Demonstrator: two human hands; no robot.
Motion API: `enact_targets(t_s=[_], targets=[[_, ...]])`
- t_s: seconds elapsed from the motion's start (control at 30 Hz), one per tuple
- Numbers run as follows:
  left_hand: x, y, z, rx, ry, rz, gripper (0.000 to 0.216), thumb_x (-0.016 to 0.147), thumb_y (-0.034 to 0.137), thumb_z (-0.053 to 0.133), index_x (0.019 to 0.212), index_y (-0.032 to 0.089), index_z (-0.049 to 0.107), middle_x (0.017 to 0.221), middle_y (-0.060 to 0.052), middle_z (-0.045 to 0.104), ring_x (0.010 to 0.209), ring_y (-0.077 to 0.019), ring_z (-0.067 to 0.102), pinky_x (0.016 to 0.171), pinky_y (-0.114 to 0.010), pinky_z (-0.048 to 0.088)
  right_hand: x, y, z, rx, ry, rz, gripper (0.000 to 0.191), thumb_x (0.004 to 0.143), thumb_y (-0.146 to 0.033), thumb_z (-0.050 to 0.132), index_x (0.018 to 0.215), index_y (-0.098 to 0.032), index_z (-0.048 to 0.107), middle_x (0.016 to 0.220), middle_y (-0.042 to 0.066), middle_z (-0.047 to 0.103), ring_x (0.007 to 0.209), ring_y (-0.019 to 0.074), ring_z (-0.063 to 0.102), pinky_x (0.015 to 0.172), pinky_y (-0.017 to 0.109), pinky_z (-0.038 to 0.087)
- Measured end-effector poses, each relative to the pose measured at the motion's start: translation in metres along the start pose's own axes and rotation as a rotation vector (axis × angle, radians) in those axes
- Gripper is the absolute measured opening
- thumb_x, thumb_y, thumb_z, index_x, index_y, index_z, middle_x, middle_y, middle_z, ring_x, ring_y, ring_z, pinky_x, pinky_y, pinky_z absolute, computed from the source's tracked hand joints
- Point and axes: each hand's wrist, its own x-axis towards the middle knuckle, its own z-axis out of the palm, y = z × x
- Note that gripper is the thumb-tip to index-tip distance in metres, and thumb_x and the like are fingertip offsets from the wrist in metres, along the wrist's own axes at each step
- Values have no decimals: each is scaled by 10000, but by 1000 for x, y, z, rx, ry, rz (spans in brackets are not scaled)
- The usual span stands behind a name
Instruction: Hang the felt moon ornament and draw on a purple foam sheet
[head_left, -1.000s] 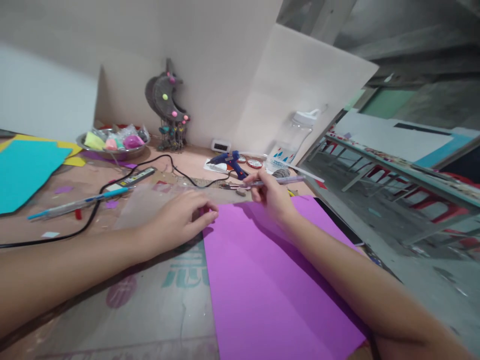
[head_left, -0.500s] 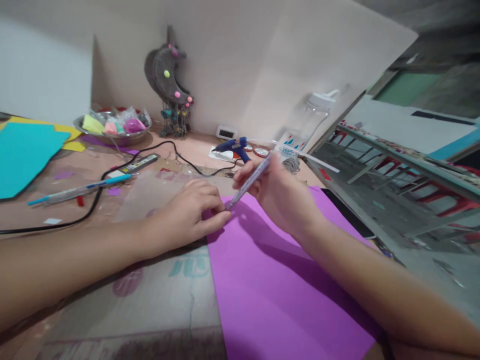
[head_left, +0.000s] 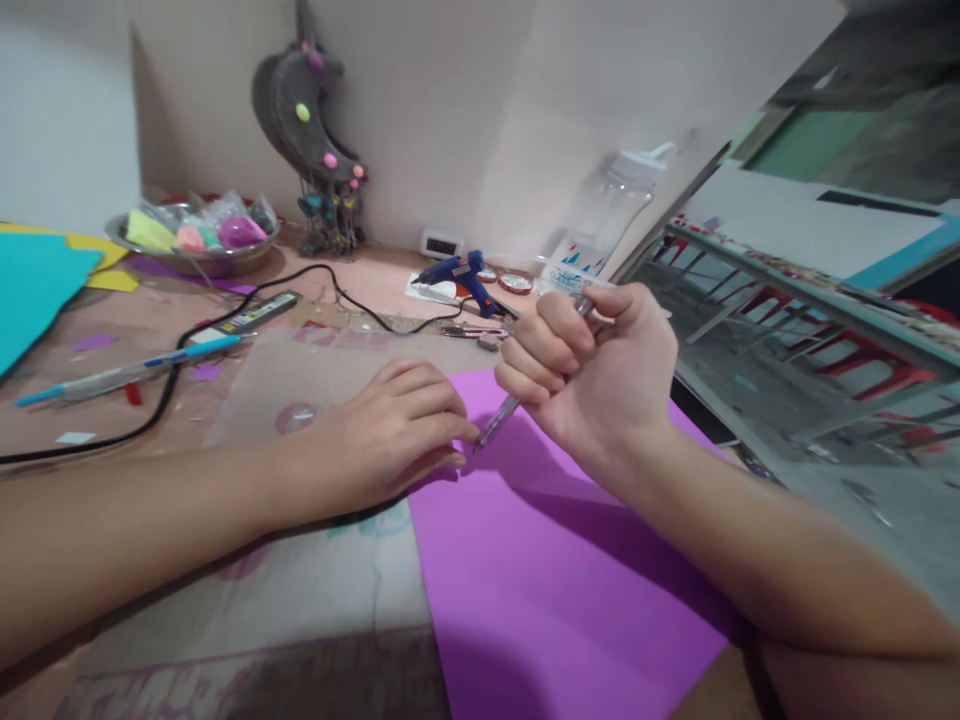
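A purple foam sheet (head_left: 547, 580) lies on a cardboard mat (head_left: 300, 610) in front of me. My left hand (head_left: 390, 430) rests at the sheet's upper left corner, fingers curled and pressing down on its edge. My right hand (head_left: 592, 380) hovers above the sheet's top edge, closed in a fist round a clear pen (head_left: 499, 422). The pen's tip points down and to the left, close to my left fingertips. Most of the pen's barrel is hidden inside the fist.
A blue glue gun (head_left: 461, 280) and its black cord (head_left: 172, 370) lie further back. Another pen (head_left: 127, 372) rests at the left, beside teal foam (head_left: 30, 290). A metal bowl of coloured bits (head_left: 195, 235), a moon ornament (head_left: 300, 120) and a clear bottle (head_left: 607, 225) stand by the wall.
My right hand picked the pen up from the far edge of the sheet, turned it tip-down and brought it toward my left hand. The left hand stayed at the corner.
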Motion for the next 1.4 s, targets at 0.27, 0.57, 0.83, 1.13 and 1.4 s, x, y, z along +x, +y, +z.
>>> enact_targets(t_s=[0.27,0.57,0.83,1.13,1.4], targets=[[-1,-2,1,-21,-30,-33,241,1037,397,569,1022,194,698,964,-47,705,962,-202,616,941,-372,448,1,3,2,-18,36,-33,549,888,-490,539,544,-239,191,503,-47,166,444,112,185,446,288,264],[1,-2,-3,-11,-56,-59,255,1047,409,550,1009,213,709,936,-32,700,972,-196,615,950,-363,434,-2,1,4,-78,138,4,517,914,-520,503,580,-250,215,523,-38,192,478,126,225,456,296,295],[1,-2,-2,-10,-24,-40,248,1047,404,555,968,218,699,906,-19,694,931,-183,605,946,-347,427,-4,0,6,-107,100,-30,590,930,-533,527,541,-239,195,514,-38,181,458,113,228,455,292,314],[1,-1,-2,-2,-1,-22,228,1044,383,565,965,213,694,892,-17,684,934,-186,601,937,-343,416,-5,-1,9,-122,95,-38,591,939,-543,513,546,-238,195,515,-39,185,458,113,234,460,288,323],[1,-2,-2,10,0,-15,228,1046,381,564,974,212,699,903,-18,695,928,-184,607,929,-347,424,-5,-2,13,33,128,10,550,929,-463,501,552,-238,169,489,-42,198,434,101,226,444,274,295]])
